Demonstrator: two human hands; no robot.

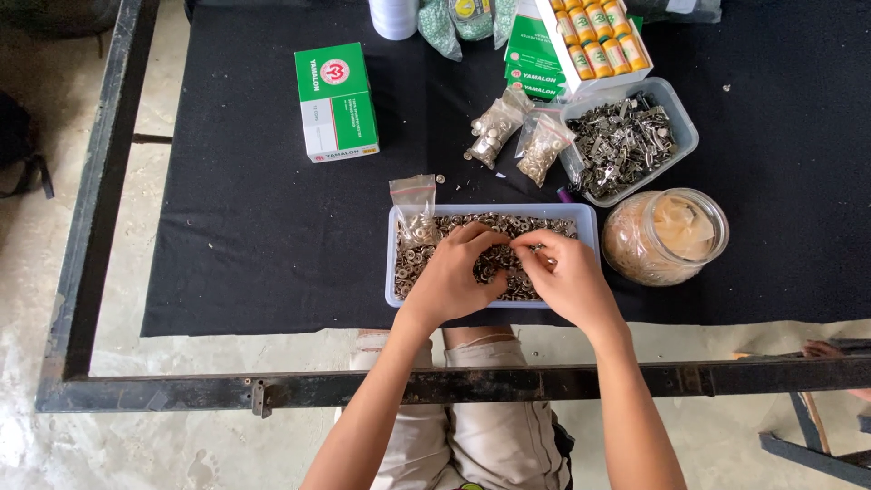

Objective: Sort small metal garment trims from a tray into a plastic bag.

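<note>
the one camera sits on my head and looks almost straight down, from fairly near, onto the clear tray of metal rings (585, 222). beyond the tray lies the black cloth (254, 227); my lap shows below it.

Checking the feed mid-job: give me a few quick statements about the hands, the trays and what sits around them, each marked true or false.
1. Both hands are over the clear tray of small metal rings. True: the left hand and right hand meet above it.
2. The glass jar stands left of that tray. False: it stands to its right.
3. The green and white box lies apart from both hands. True.
4. The far tray is empty. False: it is full of metal clips.
5. The small plastic bags sit inside the glass jar. False: they lie on the black cloth.
</note>
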